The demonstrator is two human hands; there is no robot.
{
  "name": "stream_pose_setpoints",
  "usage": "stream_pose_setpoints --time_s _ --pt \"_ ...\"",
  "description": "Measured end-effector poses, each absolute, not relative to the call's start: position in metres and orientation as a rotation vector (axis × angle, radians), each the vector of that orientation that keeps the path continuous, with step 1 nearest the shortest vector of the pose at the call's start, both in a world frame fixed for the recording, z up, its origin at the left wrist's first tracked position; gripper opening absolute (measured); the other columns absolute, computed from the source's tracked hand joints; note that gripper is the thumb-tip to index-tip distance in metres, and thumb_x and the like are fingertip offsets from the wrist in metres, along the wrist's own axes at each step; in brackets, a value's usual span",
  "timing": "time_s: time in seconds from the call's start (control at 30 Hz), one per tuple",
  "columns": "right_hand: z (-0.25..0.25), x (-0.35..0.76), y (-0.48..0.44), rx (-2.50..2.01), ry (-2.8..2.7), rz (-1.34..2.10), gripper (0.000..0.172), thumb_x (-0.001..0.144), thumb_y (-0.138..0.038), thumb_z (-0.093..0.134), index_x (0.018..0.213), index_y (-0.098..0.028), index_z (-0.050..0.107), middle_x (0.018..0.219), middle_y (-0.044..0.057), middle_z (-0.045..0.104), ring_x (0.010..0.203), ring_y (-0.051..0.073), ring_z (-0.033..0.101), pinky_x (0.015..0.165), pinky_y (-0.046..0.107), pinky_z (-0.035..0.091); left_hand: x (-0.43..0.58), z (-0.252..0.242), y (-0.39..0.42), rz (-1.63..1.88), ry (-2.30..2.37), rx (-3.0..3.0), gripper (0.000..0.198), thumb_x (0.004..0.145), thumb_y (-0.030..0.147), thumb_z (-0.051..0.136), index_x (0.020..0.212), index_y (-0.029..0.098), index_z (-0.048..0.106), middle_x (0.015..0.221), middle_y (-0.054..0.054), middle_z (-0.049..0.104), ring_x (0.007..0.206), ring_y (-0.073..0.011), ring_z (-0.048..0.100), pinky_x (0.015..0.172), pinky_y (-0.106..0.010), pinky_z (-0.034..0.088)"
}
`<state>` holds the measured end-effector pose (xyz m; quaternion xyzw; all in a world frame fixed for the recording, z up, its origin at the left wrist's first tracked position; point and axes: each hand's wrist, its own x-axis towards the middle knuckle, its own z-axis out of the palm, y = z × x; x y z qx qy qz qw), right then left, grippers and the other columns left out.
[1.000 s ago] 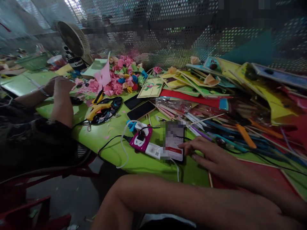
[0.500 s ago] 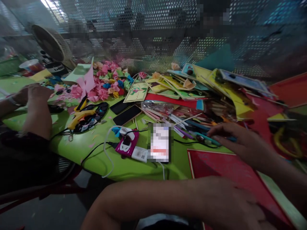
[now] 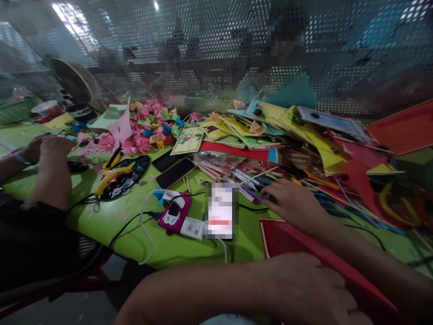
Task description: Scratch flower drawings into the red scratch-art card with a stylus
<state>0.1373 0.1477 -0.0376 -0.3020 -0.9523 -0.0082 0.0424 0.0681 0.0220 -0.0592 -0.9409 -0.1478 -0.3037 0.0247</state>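
Reaching into pen pile [image 3: 243, 177]: right hand [image 3: 294, 205], fingers extended, close together, tips on pile just beside phone [image 3: 221, 212]. Left hand [image 3: 304, 289] on red card [image 3: 284, 234], fingers not discernible. Risk: wrist snagging black cable [image 3: 248, 208], dragging phone off table [image 3: 111, 216] edge.

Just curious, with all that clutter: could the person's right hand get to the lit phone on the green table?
Probably yes. The right hand lies at the pens just beside the lit phone, with only bare green table and a thin black cable between them.
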Motion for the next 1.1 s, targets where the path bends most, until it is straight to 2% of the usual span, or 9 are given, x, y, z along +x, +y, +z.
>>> stream_pose_setpoints --time_s 0.1,0.23,0.4,0.6,0.73,0.83,0.97,1.1 --pt "-0.034 0.123 0.137 -1.024 -3.004 -0.238 0.016 0.097 -0.025 0.063 0.093 -0.016 0.075 0.093 0.014 0.079 0.097 0.033 0.073 0.078 0.038 0.05 0.063 -0.057 0.025 -0.915 -0.408 -2.911 0.023 0.092 0.036 0.069 0.071 0.03 0.078 0.072 -0.003 0.077 0.062 -0.0127 0.07 0.044 -0.024 0.039" --pt "-0.03 0.115 0.129 -1.138 -3.036 -0.328 0.015 0.097 -0.02 0.06 0.093 -0.014 0.073 0.089 0.017 0.079 0.095 0.034 0.074 0.075 0.038 0.048 0.059 -0.053 0.029 -0.931 -0.335 -2.941 0.027 0.094 0.03 0.065 0.07 0.03 0.077 0.069 -0.002 0.076 0.059 -0.0111 0.069 0.04 -0.022 0.035" --pt "-0.033 0.114 0.13 -1.222 -3.005 -0.261 0.015 0.096 -0.023 0.059 0.101 -0.015 0.07 0.09 0.015 0.078 0.093 0.032 0.074 0.072 0.034 0.046 0.063 -0.058 0.029 -0.939 -0.394 -2.936 0.024 0.093 0.03 0.066 0.072 0.03 0.078 0.07 -0.002 0.076 0.061 -0.0122 0.071 0.042 -0.025 0.039" --pt "-0.029 0.11 0.129 -1.264 -3.007 -0.19 0.013 0.091 -0.022 0.061 0.094 -0.015 0.072 0.09 0.019 0.08 0.093 0.034 0.075 0.07 0.035 0.046 0.06 -0.054 0.034 -0.92 -0.388 -2.976 0.029 0.094 0.029 0.064 0.068 0.031 0.075 0.069 0.0 0.076 0.059 -0.0117 0.069 0.045 -0.026 0.041" --pt "-0.028 0.114 0.131 -1.318 -2.945 -0.159 0.014 0.09 -0.025 0.06 0.095 -0.017 0.07 0.089 0.017 0.079 0.088 0.033 0.076 0.067 0.035 0.045 0.054 -0.05 0.037 -0.873 -0.391 -2.968 0.03 0.097 0.027 0.06 0.073 0.029 0.077 0.071 0.001 0.077 0.06 -0.0114 0.069 0.045 -0.025 0.042" --pt "-0.027 0.127 0.137 -1.344 -2.843 -0.051 0.014 0.087 -0.028 0.058 0.091 -0.021 0.069 0.087 0.012 0.078 0.082 0.032 0.074 0.062 0.034 0.042 0.051 -0.05 0.037 -0.887 -0.471 -2.95 0.03 0.099 0.031 0.057 0.078 0.026 0.078 0.071 0.001 0.076 0.061 -0.0124 0.068 0.046 -0.026 0.041" --pt "-0.022 0.158 0.148 -1.327 -2.708 0.22 0.01 0.084 -0.033 0.062 0.083 -0.024 0.065 0.074 0.004 0.073 0.066 0.025 0.068 0.06 0.032 0.039 0.044 -0.049 0.034 -0.963 -0.688 -2.821 0.027 0.099 0.03 0.057 0.081 0.021 0.076 0.07 -0.002 0.073 0.066 -0.0157 0.068 0.052 -0.028 0.04" --pt "-0.02 0.195 0.153 -1.226 -2.537 0.583 0.021 0.084 -0.046 0.069 0.081 -0.025 0.066 0.066 -0.001 0.068 0.059 0.02 0.06 0.057 0.031 0.04 0.035 -0.042 0.033 -1.017 -0.756 -2.751 0.031 0.1 0.033 0.056 0.077 0.019 0.071 0.07 -0.001 0.071 0.066 -0.0145 0.064 0.055 -0.03 0.035"
